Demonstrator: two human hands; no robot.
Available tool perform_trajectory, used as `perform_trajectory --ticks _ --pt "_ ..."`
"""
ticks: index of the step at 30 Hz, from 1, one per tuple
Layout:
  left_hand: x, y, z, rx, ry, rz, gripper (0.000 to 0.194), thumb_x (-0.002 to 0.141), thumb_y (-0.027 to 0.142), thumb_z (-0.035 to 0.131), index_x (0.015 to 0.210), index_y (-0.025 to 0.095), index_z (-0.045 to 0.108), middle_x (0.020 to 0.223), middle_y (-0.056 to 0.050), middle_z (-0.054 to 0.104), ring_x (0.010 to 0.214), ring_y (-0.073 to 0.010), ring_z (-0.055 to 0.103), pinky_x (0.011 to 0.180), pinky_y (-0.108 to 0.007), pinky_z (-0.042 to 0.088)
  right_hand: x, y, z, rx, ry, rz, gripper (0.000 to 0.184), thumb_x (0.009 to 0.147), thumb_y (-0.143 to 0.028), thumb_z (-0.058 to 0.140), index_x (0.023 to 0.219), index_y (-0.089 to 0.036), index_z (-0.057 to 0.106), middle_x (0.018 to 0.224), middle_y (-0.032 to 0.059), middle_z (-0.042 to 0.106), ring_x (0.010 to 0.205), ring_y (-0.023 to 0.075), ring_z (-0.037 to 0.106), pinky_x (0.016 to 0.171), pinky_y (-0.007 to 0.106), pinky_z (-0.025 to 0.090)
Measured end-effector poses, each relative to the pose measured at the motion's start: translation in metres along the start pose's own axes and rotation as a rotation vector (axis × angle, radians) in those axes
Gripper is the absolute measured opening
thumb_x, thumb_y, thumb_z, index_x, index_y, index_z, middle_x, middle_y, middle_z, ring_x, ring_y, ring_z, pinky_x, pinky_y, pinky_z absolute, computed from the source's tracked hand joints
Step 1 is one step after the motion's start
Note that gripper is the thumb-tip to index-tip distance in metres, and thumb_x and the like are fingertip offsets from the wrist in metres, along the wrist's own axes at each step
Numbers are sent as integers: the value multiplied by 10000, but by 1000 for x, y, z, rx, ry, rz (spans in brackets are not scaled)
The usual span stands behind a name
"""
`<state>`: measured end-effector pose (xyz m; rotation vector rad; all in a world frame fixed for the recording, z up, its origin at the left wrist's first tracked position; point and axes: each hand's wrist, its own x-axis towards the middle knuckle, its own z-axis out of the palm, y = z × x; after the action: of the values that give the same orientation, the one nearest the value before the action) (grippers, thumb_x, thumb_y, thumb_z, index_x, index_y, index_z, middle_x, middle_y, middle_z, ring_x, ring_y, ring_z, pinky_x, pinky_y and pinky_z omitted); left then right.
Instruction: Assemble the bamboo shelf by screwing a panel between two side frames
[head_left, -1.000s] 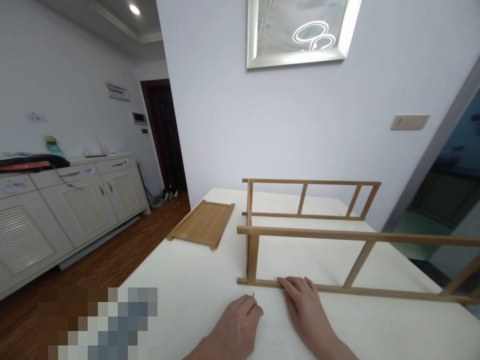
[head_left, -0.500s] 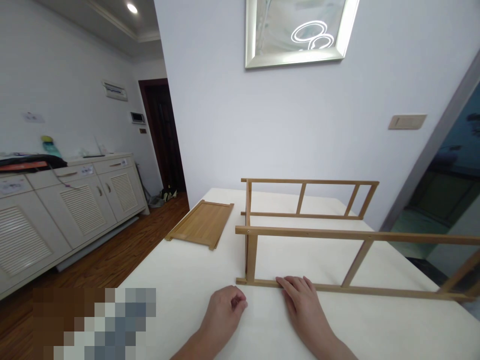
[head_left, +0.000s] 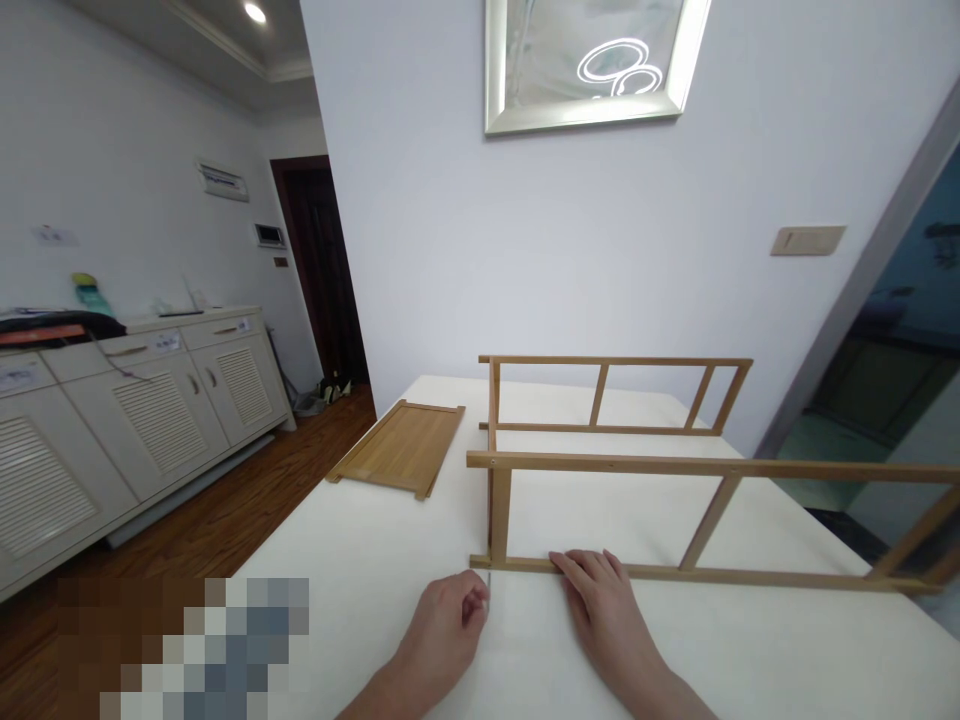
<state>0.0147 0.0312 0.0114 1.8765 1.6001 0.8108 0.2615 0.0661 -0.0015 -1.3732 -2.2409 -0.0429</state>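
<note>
A wooden shelf frame (head_left: 600, 464) lies on its side on the white table (head_left: 360, 560), its near ladder-like side facing me and its far side by the wall. My left hand (head_left: 448, 620) is closed in a pinch at the frame's lower left corner. A thin grey metal rod, apparently a hex key (head_left: 489, 578), pokes out of its fingers towards the lower rail; the rest is hidden. My right hand (head_left: 604, 610) grips the lower rail just right of that corner, fingers over its top edge. A flat slatted wooden shelf panel (head_left: 401, 448) rests at the table's left side.
White louvred cabinets (head_left: 165, 400) stand along the left wall, with a bottle (head_left: 91, 295) and a dark bag (head_left: 60, 328) on top. A wall rises behind the table, carrying a framed picture (head_left: 585, 120) and a switch plate (head_left: 808, 240). A doorway opens at right.
My left hand has shifted slightly left and turned, its fingers rolling around the thin rod at the corner. My right hand keeps its place on the rail. The view has drifted slightly.
</note>
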Motion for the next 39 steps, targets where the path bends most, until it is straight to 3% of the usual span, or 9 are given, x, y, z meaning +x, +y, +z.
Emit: perform_trajectory --ticks 5,11,15,21,39 --pt "-4 -4 -2 303 -25 117 314 804 -2 413 792 168 676 813 -44 664 798 -171 597 766 -274 435 0 0 0 19 -21 5 366 920 -180 414 1206 -265 627 1099 77 669 1030 227 593 1020 501 344" --pt "-9 -5 0 646 24 248 395 701 -126 380 790 122 674 864 -99 633 900 -229 552 830 -357 443 0 -1 -1 23 -21 8 354 933 -197 404 1198 -260 630 1092 85 667 1029 232 595 1021 503 347" --pt "-9 -1 -4 484 75 288 351 779 -82 391 723 148 650 861 -77 609 899 -211 543 830 -349 448 0 -1 -1 22 -19 5 357 937 -200 400 1208 -258 624 1090 87 666 1030 235 594 1020 512 349" --pt "-6 0 4 136 121 104 264 822 45 486 687 179 671 803 -42 611 845 -187 557 783 -323 454 -1 -1 0 25 -23 10 353 938 -199 407 1213 -253 622 1096 89 665 1034 236 593 1023 518 346" --pt "-5 -7 17 53 191 38 255 789 61 500 628 187 652 732 -30 616 827 -194 558 789 -329 427 -1 3 2 24 -18 5 350 932 -202 428 1219 -261 621 1095 75 666 1029 225 596 1025 501 345"
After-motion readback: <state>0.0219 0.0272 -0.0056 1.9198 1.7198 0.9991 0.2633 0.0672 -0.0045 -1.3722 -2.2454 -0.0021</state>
